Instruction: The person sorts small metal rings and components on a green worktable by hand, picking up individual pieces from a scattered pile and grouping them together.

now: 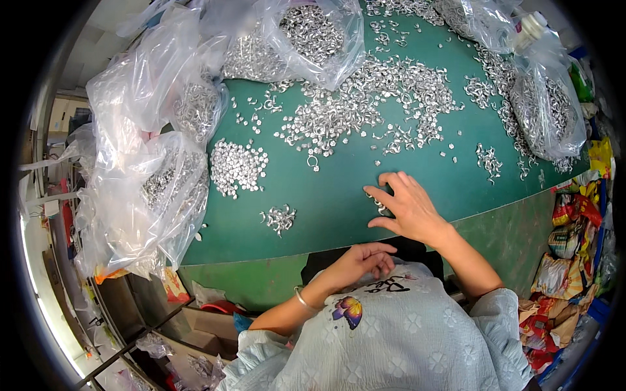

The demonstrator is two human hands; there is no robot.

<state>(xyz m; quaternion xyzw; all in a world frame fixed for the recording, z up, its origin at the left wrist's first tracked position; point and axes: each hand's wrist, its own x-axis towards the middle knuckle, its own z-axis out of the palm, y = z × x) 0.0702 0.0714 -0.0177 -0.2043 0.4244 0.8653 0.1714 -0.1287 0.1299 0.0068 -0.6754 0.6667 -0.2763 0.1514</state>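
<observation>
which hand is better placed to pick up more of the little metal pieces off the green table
Right, likely. The right hand rests on the green table with its fingers spread over a few metal pieces. The left hand is off the table, against the person's shirt.

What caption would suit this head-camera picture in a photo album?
Right hand spread over small silver metal pieces on a green table, left hand held near the lap, clear bags of pieces alongside.

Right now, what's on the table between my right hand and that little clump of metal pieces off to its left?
In the head view, only bare green tabletop lies between the right hand and the small clump of metal pieces.
</observation>
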